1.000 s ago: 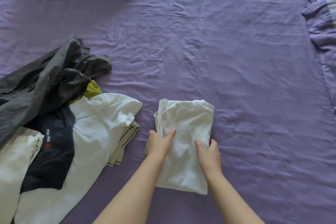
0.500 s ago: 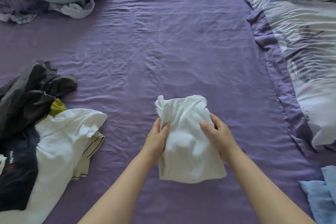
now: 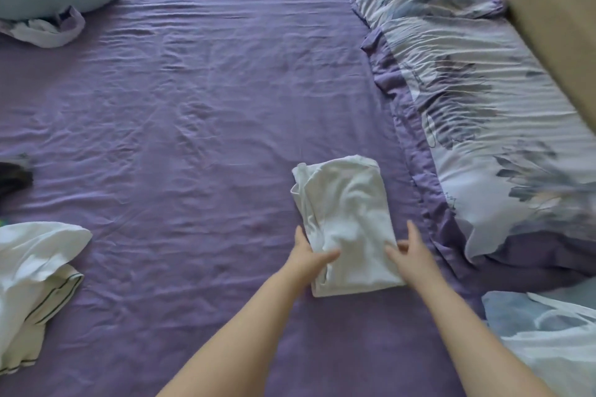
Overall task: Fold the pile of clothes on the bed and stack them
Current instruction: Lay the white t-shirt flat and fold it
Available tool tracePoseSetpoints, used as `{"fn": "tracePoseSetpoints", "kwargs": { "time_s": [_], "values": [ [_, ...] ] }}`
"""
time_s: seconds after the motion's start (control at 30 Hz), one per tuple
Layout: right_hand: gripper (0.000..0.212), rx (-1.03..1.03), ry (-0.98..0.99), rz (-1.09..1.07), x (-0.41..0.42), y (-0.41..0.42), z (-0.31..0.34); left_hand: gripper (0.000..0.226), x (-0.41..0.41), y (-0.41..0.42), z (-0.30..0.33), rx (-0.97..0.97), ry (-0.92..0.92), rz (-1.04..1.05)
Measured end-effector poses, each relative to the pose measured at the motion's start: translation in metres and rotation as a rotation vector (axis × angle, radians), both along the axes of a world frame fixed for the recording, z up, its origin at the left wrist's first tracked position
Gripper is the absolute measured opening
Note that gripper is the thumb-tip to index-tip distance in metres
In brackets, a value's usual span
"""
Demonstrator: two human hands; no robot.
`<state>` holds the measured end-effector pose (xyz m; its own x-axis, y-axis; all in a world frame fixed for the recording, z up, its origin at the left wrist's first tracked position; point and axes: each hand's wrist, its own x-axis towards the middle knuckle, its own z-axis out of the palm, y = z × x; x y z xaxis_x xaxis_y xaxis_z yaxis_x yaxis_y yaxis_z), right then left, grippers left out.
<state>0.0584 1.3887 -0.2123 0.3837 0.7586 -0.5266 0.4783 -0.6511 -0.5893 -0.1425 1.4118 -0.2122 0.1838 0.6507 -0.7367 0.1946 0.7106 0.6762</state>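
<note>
A folded white cotton garment (image 3: 346, 226), a creased oblong with layered edges at its left side, is held at its near end on the wrinkled purple bedsheet (image 3: 193, 126). It is pinched by the left hand (image 3: 311, 256), thumb on top, and by the right hand (image 3: 411, 253). A floral lilac quilt (image 3: 477, 106) is seen beyond, to the right.

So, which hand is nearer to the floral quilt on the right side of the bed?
The right hand. It holds the folded white garment on the quilt's side; the left hand holds the garment's far side.
</note>
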Motion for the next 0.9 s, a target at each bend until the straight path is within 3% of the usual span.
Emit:
{"fn": "tracePoseSetpoints", "kwargs": {
  "time_s": [0.17, 0.3, 0.43, 0.63, 0.9],
  "values": [
    [0.068, -0.034, -0.16, 0.044, -0.001, -0.039, -0.032, 0.085, 0.017, -0.02, -0.022, 0.112, 0.189, -0.075],
    [0.06, -0.068, -0.156, -0.067, -0.001, -0.039, -0.021, 0.063, 0.018, -0.022, -0.019, -0.027, 0.213, 0.017],
    [0.057, -0.132, -0.386, 0.175, -0.012, -0.045, -0.003, 0.057, -0.001, -0.036, -0.01, 0.024, 0.327, -0.118],
    [0.039, 0.017, -0.2, 0.309, -0.074, -0.048, 0.019, 0.051, -0.049, -0.062, 0.012, -0.062, 0.322, -0.047],
    [0.035, -0.035, -0.244, 0.62, -0.184, -0.073, 0.029, 0.033, -0.17, -0.113, 0.031, -0.029, 0.486, -0.07]
  ]
}}
